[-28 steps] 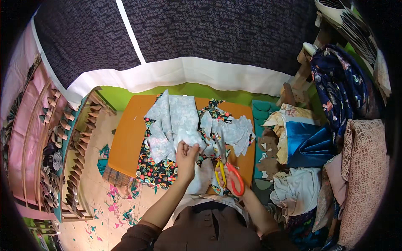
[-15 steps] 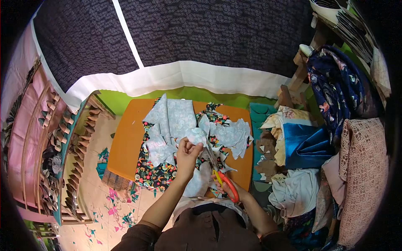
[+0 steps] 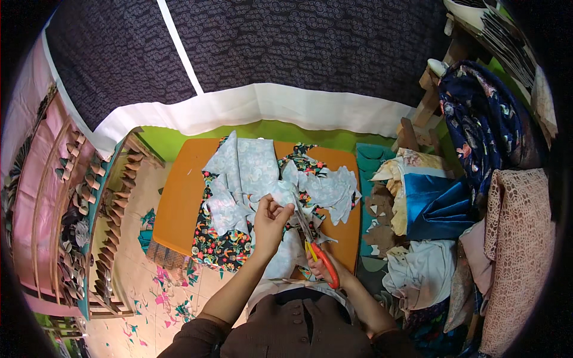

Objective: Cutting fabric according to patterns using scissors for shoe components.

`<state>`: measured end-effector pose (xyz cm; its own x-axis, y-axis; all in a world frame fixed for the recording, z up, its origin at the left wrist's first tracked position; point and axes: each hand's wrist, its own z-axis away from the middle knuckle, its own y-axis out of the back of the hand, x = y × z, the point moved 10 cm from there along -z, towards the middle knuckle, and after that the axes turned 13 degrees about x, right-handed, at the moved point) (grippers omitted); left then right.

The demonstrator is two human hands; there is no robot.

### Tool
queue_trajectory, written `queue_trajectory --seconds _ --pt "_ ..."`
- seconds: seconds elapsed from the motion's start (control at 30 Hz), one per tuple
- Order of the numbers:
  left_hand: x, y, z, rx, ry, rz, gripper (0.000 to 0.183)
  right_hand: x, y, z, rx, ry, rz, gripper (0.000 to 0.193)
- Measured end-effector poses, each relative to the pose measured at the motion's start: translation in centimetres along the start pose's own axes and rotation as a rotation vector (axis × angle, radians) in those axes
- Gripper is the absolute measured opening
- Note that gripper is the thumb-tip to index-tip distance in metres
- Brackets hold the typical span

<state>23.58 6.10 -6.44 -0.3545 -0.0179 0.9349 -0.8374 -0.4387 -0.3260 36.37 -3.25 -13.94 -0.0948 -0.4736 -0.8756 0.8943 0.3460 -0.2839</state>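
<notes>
My left hand (image 3: 271, 216) is closed, thumb against fingers, on a small pale blue piece of fabric (image 3: 282, 192) with a faint floral pattern. In my right hand (image 3: 325, 267) are scissors (image 3: 322, 256) with red and yellow handles. Their blades point away from me and lie at the right edge of the held piece. Under both hands, light blue cloth (image 3: 258, 162) and cut scraps (image 3: 329, 192) rest on a black floral fabric (image 3: 222, 246), spread over an orange table (image 3: 176, 197).
Shelves of shoe lasts or shoes (image 3: 113, 238) stand at the left. Coloured snippets (image 3: 179, 298) litter the tiled floor. Folded blue satin (image 3: 439, 206), white cloth (image 3: 421, 271) and lace fabric (image 3: 519, 250) are piled on the right. A dark patterned curtain (image 3: 298, 53) hangs behind the table.
My left hand has shifted slightly right and turned, its fingers repositioned on the fabric piece. The scissors remain almost in place beside it.
</notes>
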Motion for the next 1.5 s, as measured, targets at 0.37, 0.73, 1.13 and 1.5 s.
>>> queue_trajectory --seconds 0.37,0.73,1.13,1.5 --pt "0.8 -1.0 0.4 0.007 -0.027 0.008 0.029 -0.4 -0.3 0.6 0.03 -0.114 -0.23 0.051" --pt "0.7 -1.3 0.9 -0.086 0.007 -0.068 0.043 -1.2 -0.1 1.2 -0.001 -0.009 -0.101 0.042" --pt "0.8 -1.0 0.9 -0.151 0.062 -0.142 0.046 -1.3 -0.9 2.0 0.005 -0.06 -0.053 0.061" --pt "1.3 -2.1 1.6 -0.255 0.067 -0.203 0.044 -1.2 -1.0 1.4 0.001 -0.009 -0.12 0.05"
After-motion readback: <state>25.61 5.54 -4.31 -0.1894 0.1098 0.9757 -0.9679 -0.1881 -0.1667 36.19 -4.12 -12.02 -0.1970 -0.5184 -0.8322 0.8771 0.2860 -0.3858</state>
